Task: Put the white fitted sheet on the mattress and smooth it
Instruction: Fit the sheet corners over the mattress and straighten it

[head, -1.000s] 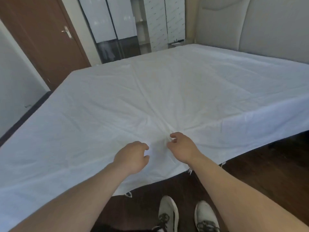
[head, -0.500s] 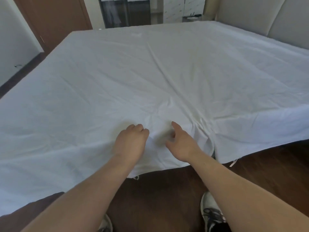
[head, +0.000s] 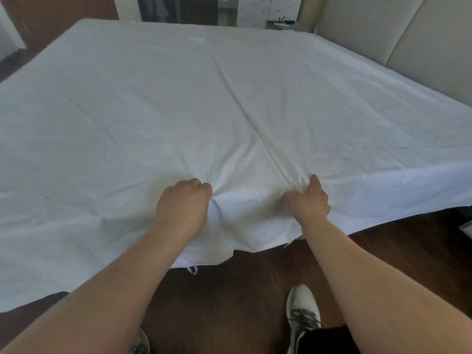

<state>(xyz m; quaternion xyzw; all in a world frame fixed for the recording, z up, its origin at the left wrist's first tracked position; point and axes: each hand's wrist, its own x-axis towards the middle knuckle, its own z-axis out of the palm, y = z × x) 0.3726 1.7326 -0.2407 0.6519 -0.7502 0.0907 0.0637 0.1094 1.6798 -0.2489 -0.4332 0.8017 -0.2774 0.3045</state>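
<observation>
The white fitted sheet (head: 204, 103) lies spread over the whole mattress, which it hides, and its near corner hangs over the bed's corner in front of me. My left hand (head: 182, 208) grips a bunch of the sheet near that corner, fingers curled into the cloth. My right hand (head: 309, 200) pinches a fold of the sheet a little to the right. A long crease runs from my right hand toward the far side. Small wrinkles fan out around both hands.
A padded beige headboard (head: 398, 34) stands along the right side of the bed. Dark wooden floor (head: 229, 302) lies below the corner, with my white shoes (head: 302, 315) on it. A brown door (head: 15, 19) and a wardrobe (head: 178, 8) are at the back.
Both hands have moved apart along the sheet's corner and closed on the cloth. A crease has drawn tight from my right hand. The view has shifted closer over the bed.
</observation>
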